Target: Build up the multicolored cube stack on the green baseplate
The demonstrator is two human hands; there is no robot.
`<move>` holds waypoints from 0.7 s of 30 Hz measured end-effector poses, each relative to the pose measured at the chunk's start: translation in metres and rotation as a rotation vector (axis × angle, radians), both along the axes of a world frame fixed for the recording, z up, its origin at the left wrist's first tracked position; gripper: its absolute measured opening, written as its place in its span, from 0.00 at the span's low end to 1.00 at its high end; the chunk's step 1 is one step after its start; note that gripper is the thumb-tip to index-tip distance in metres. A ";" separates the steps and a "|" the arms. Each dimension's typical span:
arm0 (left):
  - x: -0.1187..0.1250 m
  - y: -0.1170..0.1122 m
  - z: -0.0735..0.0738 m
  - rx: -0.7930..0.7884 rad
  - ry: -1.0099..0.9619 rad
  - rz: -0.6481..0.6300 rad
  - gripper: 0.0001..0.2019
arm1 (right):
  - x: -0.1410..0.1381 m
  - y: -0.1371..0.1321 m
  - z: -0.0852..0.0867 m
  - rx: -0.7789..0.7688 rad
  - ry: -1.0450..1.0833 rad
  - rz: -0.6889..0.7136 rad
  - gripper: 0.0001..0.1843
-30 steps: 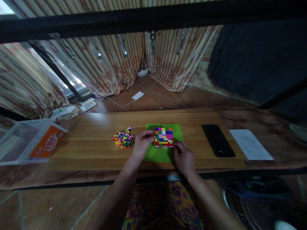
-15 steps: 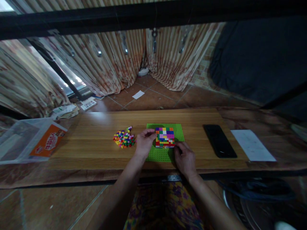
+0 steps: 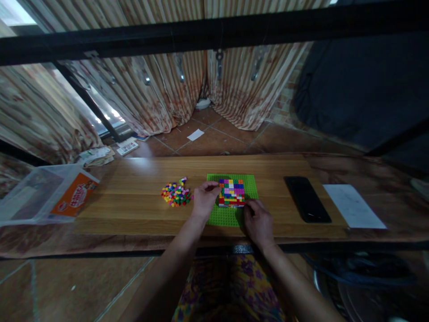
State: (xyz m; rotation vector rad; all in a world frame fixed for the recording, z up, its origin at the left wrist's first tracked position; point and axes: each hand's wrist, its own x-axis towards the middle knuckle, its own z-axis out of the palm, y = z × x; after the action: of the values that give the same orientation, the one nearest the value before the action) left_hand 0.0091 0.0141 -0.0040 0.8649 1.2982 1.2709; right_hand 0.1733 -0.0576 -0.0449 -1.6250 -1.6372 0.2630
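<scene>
A block built of many-coloured toy bricks [image 3: 232,192] sits on a green studded baseplate [image 3: 250,181]. At its left side is my left hand [image 3: 203,200], thumb and fingertips pinched together by the upper left edge. Whatever lies in that pinch is too small to make out. My right hand [image 3: 258,222] is closed, its curled fingers against the front right corner of the block, and what they hold, if anything, is hidden. Left of the baseplate lies a pile of loose small bricks [image 3: 174,195], with a short joined piece at its upper edge.
The wooden board [image 3: 140,188] carries all this. A black phone [image 3: 306,199] lies on its right part, beside a white sheet of paper [image 3: 354,206]. To the left stands a clear plastic box [image 3: 30,192] with an orange label. A dark bar [image 3: 214,35] crosses the view above.
The view has shifted slightly, so things appear a little lower and to the right. Both hands stay at the brick block, with hardly any change in their grip.
</scene>
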 end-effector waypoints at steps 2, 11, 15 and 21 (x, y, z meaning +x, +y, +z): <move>0.001 0.000 0.002 -0.006 -0.025 0.002 0.07 | 0.000 0.000 0.000 -0.002 -0.003 0.003 0.12; 0.004 0.003 -0.002 -0.034 -0.072 0.022 0.06 | 0.000 0.001 -0.002 -0.005 -0.003 -0.002 0.12; 0.006 0.003 -0.003 -0.043 -0.066 0.045 0.05 | 0.000 0.002 -0.003 -0.005 -0.002 -0.003 0.12; 0.004 -0.005 0.009 -0.050 -0.114 0.030 0.07 | -0.001 0.002 -0.003 0.007 -0.034 -0.004 0.12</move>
State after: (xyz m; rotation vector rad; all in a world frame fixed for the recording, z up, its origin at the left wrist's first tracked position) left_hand 0.0127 0.0093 0.0049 0.7295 1.2515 1.2874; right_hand 0.1728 -0.0552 -0.0478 -1.6353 -1.6584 0.2289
